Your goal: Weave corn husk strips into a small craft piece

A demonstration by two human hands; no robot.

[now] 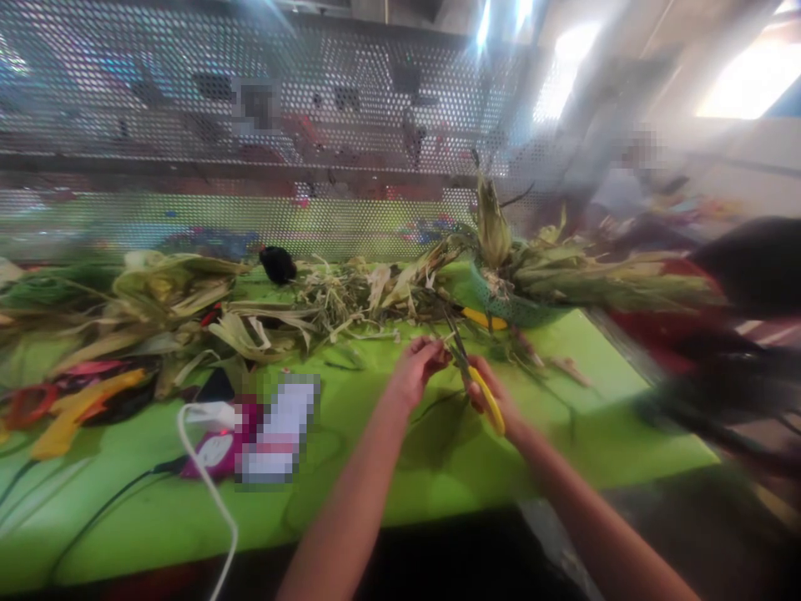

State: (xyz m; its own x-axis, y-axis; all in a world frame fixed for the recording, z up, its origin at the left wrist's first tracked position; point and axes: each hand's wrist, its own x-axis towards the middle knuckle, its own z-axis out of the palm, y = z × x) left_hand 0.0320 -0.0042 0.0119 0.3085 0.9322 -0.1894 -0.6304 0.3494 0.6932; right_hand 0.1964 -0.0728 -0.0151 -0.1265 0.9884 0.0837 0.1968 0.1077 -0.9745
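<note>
My right hand (485,386) is closed on a pair of scissors (486,402) with yellow handles, the blades pointing up and away over the table. Close beside the blades, my left hand (424,365) has its fingers pinched together on a thin, pale strip, which looks like a piece of dry husk but is blurred. Behind both hands lies a heap of dried corn husks (381,288) and shredded bits. More husks (601,280) rise out of a green basket (531,310) at the back right. A second yellow handle (484,318) lies in front of that basket.
A yellow glue gun (88,409) lies on the green tabletop (350,451) at left, near orange-handled scissors (28,406). A pink power strip (216,451) with a white cable (209,476) sits left of my arms. A perforated metal screen (250,175) stands behind; people are beyond.
</note>
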